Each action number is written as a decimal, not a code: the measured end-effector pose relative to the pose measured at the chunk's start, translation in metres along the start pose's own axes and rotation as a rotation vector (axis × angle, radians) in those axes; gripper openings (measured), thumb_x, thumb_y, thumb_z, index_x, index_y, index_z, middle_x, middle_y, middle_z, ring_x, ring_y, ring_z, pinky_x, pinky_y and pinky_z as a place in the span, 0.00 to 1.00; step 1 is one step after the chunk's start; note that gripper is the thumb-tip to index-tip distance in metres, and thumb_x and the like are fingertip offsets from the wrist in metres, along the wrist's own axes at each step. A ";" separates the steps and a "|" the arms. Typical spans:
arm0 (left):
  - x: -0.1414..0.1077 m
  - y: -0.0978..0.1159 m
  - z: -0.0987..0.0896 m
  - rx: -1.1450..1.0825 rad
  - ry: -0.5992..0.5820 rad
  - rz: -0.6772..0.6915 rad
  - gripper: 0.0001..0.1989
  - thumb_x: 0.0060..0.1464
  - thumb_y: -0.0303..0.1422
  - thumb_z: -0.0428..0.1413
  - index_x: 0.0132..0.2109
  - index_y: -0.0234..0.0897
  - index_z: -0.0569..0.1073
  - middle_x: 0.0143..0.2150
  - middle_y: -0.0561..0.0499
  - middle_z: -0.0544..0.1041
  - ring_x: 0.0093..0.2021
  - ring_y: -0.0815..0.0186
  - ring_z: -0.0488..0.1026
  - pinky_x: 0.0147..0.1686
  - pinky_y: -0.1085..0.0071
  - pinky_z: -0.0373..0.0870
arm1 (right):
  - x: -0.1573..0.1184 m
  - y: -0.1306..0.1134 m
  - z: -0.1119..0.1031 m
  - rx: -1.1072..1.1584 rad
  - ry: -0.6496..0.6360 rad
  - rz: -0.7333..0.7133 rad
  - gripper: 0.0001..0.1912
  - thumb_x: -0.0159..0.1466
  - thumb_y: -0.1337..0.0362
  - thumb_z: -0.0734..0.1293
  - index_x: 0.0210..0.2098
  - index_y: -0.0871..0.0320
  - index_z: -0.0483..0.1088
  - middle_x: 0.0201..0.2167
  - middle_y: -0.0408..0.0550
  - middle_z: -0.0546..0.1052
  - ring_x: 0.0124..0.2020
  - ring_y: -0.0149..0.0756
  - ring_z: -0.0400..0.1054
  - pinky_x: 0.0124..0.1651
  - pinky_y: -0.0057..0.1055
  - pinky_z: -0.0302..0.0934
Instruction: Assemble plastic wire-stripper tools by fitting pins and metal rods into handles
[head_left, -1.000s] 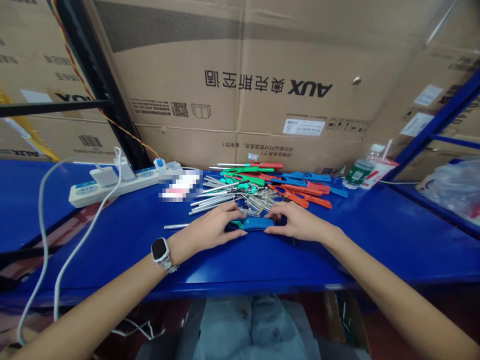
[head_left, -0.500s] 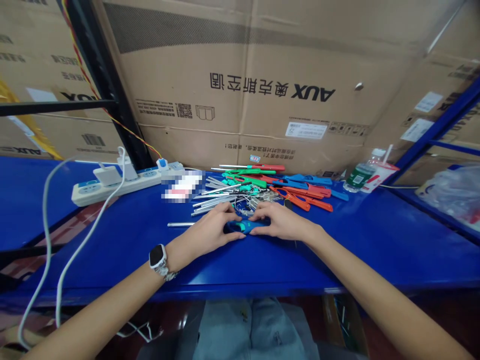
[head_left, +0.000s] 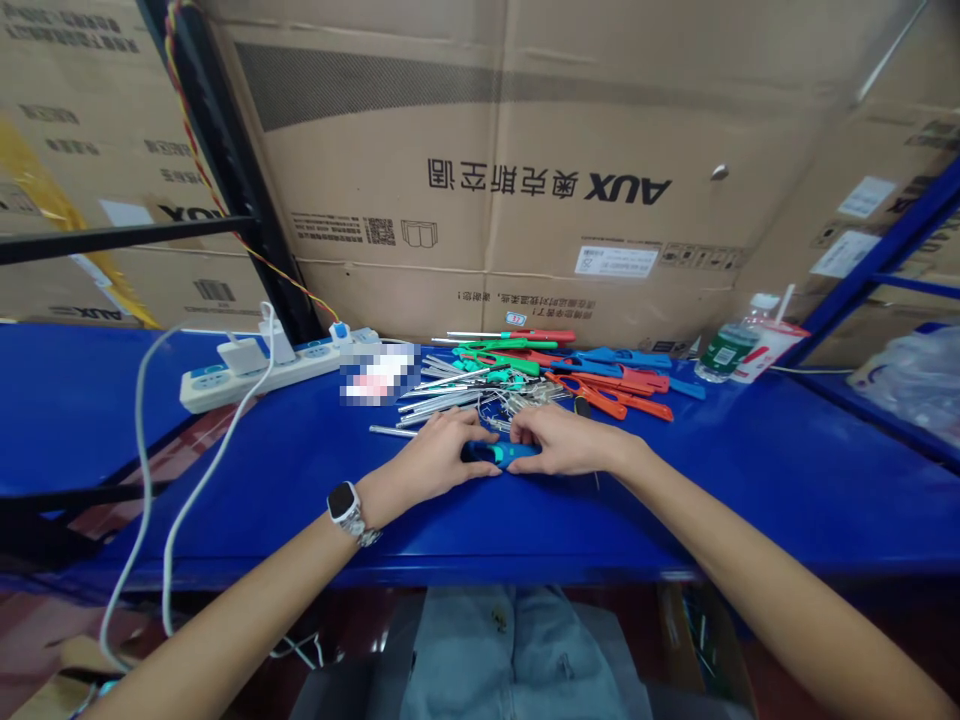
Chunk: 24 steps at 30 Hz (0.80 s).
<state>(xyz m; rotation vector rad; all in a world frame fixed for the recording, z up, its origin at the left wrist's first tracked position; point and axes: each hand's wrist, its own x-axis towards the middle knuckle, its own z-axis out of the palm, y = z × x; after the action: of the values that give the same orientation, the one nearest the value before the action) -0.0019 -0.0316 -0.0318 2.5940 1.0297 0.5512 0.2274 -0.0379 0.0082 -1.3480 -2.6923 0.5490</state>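
A blue plastic handle (head_left: 507, 455) with a small green part inside lies low over the blue table, between my hands. My left hand (head_left: 439, 452), below a wrist with a watch (head_left: 346, 503), grips its left end. The fingers of my right hand (head_left: 559, 440) are closed on its right end. A metal tube (head_left: 393, 431) sticks out to the left behind my left hand. Just beyond my hands is a pile of metal tubes (head_left: 435, 404), small wire parts (head_left: 525, 395), green handles (head_left: 506, 360), red handles (head_left: 619, 378) and blue handles (head_left: 622, 358).
On the left are a white power strip (head_left: 281, 372) with plugs and cables, and a pixelated flat object (head_left: 379, 374). A bottle (head_left: 727, 350) and a cup (head_left: 771, 350) stand at the back right. A large cardboard box (head_left: 540, 120) rises behind the blue table (head_left: 750, 500).
The view has shifted, so most things appear farther right. My right hand's fingers have curled in more at the blue handle's right end. My left hand keeps its hold.
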 end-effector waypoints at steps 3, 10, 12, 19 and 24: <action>-0.006 0.000 0.001 -0.035 0.026 0.038 0.20 0.57 0.39 0.67 0.56 0.44 0.79 0.43 0.47 0.75 0.47 0.54 0.72 0.49 0.56 0.69 | -0.003 -0.003 0.000 -0.016 -0.030 0.012 0.13 0.61 0.55 0.72 0.36 0.58 0.71 0.29 0.45 0.73 0.30 0.35 0.63 0.32 0.31 0.51; -0.012 -0.002 0.005 -0.038 0.081 0.108 0.21 0.57 0.38 0.67 0.57 0.43 0.78 0.45 0.47 0.75 0.50 0.54 0.72 0.52 0.54 0.70 | -0.008 0.002 0.013 0.162 -0.033 -0.014 0.21 0.67 0.45 0.67 0.32 0.58 0.70 0.26 0.42 0.69 0.27 0.31 0.59 0.30 0.30 0.50; -0.014 0.001 0.001 0.001 0.128 0.153 0.23 0.57 0.40 0.67 0.58 0.44 0.76 0.48 0.46 0.75 0.52 0.53 0.72 0.54 0.52 0.69 | -0.011 0.003 0.013 0.214 -0.031 -0.017 0.23 0.67 0.44 0.65 0.32 0.58 0.70 0.26 0.42 0.69 0.27 0.31 0.59 0.30 0.29 0.50; -0.016 0.011 -0.021 -0.178 0.891 -0.015 0.11 0.62 0.38 0.58 0.33 0.38 0.71 0.31 0.52 0.71 0.34 0.64 0.69 0.38 0.66 0.69 | -0.015 0.008 0.007 0.419 0.108 -0.071 0.27 0.71 0.40 0.59 0.32 0.57 0.70 0.27 0.42 0.70 0.30 0.34 0.60 0.36 0.32 0.59; 0.006 0.021 -0.012 -0.742 0.459 -0.342 0.22 0.64 0.51 0.53 0.32 0.37 0.73 0.33 0.48 0.77 0.36 0.63 0.74 0.34 0.68 0.71 | -0.004 -0.001 0.023 0.442 0.289 -0.108 0.23 0.74 0.45 0.56 0.46 0.55 0.73 0.39 0.47 0.78 0.45 0.42 0.70 0.51 0.38 0.64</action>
<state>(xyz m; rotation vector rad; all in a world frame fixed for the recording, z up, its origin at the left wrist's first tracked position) 0.0094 -0.0409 -0.0111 1.6400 1.0897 1.1956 0.2240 -0.0480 -0.0129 -1.0621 -2.2246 0.8079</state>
